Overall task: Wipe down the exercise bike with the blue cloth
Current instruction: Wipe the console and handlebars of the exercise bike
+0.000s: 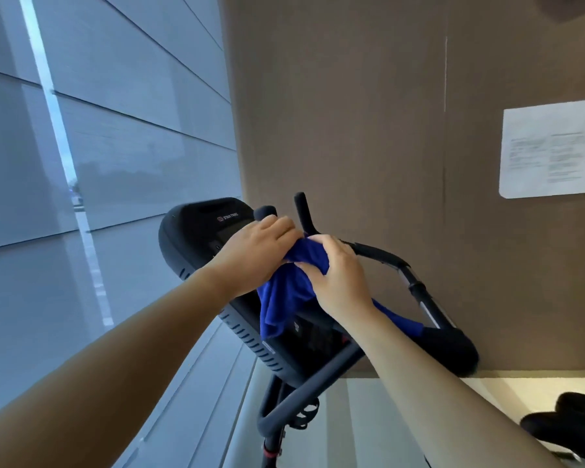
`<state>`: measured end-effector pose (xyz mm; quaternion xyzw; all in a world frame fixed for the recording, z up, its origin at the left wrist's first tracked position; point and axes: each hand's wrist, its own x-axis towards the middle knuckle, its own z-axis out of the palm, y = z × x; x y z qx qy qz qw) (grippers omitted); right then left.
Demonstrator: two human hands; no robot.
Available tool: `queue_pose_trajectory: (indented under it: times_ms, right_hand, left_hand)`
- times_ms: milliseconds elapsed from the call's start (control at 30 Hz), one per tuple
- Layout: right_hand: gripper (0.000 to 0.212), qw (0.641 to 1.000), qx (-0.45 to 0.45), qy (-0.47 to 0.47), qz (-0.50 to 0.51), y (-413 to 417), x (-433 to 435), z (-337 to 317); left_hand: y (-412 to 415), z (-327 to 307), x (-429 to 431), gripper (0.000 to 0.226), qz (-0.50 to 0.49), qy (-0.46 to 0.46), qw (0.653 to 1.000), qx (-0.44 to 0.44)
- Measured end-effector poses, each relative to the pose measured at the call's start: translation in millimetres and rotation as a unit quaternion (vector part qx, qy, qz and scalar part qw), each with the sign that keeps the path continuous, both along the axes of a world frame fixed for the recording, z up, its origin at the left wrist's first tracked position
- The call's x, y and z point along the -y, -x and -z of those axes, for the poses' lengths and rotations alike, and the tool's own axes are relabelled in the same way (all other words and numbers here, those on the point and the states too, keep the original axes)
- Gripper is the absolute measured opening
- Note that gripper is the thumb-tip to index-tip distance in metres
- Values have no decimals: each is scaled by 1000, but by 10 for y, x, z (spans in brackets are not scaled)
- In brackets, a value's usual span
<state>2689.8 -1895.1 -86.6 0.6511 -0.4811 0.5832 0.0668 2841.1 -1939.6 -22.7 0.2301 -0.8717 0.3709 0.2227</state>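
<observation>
overhead, both hands' curled fingers [321, 243] bunch the blue cloth [289, 292] between them.

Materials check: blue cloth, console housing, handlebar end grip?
Blue cloth: soft woven or microfibre textile, matte; it folds and drapes limply. Console housing: looks like moulded hard plastic, matte black, with vent slots and rounded corners. Handlebar end grip: probably foam or rubber, dull and bulbous; can't tell which.
</observation>
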Motion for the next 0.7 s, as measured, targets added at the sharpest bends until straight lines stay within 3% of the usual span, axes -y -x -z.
queue_pose_trajectory:
  times_ms: [100, 233, 300, 400, 500, 600, 700]
  right_hand:
    - [47, 999, 4, 38, 11, -279, 207, -293]
    - [82, 996, -56, -70, -11, -499, 438, -315]
    - [87, 992, -88, -88, 16, -482, 448, -266]
    - [83, 989, -103, -105, 30, -408, 368, -235]
    - [65, 987, -90, -135, 23, -297, 241, -98]
    - [42, 970, -150, -188, 45, -118, 73, 61]
    - [41, 939, -221, -259, 58, 104, -109, 53]
  left_hand:
    - [-261, -227, 155, 44, -8, 34, 998, -43]
    - [-455, -52, 394, 67, -20, -130, 987, -90]
    - [-448, 72, 446, 71, -16, -155, 982, -105]
    - [-392, 154, 424, 70, -6, -129, 986, -107]
    - [-302, 323, 360, 64, -22, -95, 993, -68]
    - [-158, 545, 187, 62, -33, -104, 994, -22]
    - [-56, 677, 46, 67, -46, -143, 988, 20]
